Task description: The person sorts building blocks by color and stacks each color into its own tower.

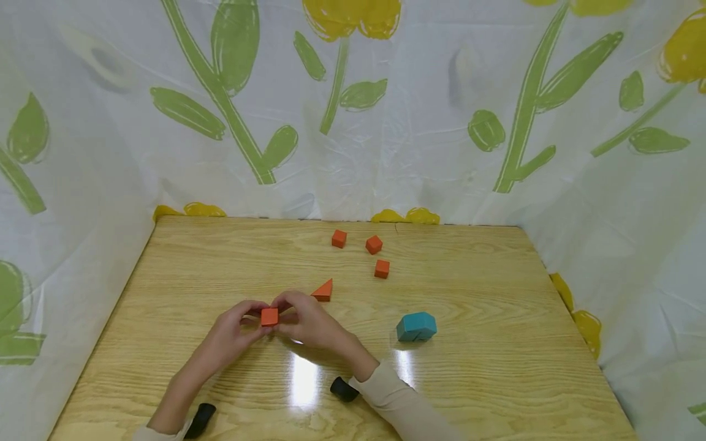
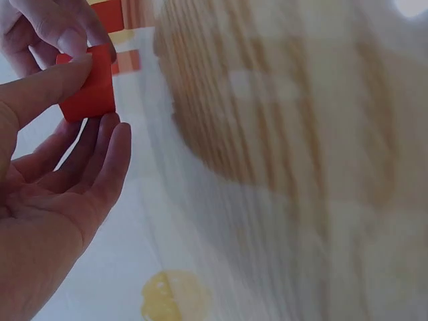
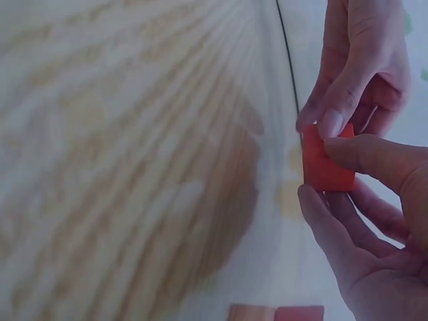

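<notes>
A small red cube [image 1: 269, 316] is held between both hands, over the left part of the wooden table. My left hand [image 1: 227, 335] pinches it from the left; in the left wrist view its thumb lies on one face of the cube [image 2: 90, 83] and the fingers are on the opposite side. From the right, my right hand [image 1: 313, 321] pinches the same cube, thumb against its face in the right wrist view. Just beyond the right hand lies a red triangular block [image 1: 324, 291], partly covered by the fingers.
Farther back on the table [image 1: 469, 263] sit three more red cubes: one at left [image 1: 339, 239], another beside it [image 1: 374, 245], and a nearer one [image 1: 382, 269]. A teal block [image 1: 416, 327] stands right of the hands. Flower-printed cloth [image 1: 408, 153] walls the back and sides.
</notes>
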`<state>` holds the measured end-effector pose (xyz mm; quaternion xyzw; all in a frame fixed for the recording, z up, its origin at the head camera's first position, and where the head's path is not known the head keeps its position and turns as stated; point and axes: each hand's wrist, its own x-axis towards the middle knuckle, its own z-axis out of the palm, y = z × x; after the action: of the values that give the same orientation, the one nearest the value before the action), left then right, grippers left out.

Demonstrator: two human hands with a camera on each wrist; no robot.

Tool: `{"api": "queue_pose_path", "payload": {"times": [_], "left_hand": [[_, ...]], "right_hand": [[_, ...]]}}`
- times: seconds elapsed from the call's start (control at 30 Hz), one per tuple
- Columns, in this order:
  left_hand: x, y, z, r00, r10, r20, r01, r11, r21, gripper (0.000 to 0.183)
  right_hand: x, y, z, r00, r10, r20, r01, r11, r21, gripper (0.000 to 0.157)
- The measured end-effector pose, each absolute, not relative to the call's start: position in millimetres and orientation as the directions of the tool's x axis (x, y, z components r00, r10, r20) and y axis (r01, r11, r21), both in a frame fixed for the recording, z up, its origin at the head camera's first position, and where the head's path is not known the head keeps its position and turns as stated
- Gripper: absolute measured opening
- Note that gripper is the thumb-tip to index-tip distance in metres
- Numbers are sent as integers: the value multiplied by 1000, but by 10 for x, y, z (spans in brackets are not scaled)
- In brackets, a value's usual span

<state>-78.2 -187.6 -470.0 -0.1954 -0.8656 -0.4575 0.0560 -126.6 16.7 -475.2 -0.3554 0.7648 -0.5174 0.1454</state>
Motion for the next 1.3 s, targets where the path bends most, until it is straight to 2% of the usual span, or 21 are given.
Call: {"api": "queue_pose_path", "payload": {"times": [0.27,0.53,0.83,1.13,1.3], "left_hand": [[-729,-1991,-4710,-924,302,233,359,481,800,38],[-746,-2040,-4746,-924,322,205,348,490,799,36],[-768,-2070,-4750,-936,322,139,298,520,801,34],[-779,-2093,-4755,-944,311,111,260,494,830,33],[-770,-2109,-4756,-950,296,95,239,502,831,34]], "right_hand": [[-1190,61,-4750,-706,-699,113,-377,235,-896,27],[-1187,-8,-4793,-694,-706,142,-502,334,-798,28],[-1197,-18,-4797,-692,-713,114,-488,345,-802,30],[-1235,107,-4632,-681,-729,77,-509,395,-765,31],[-1295,178,-4558,-698,-713,72,-492,403,-771,30]]}}
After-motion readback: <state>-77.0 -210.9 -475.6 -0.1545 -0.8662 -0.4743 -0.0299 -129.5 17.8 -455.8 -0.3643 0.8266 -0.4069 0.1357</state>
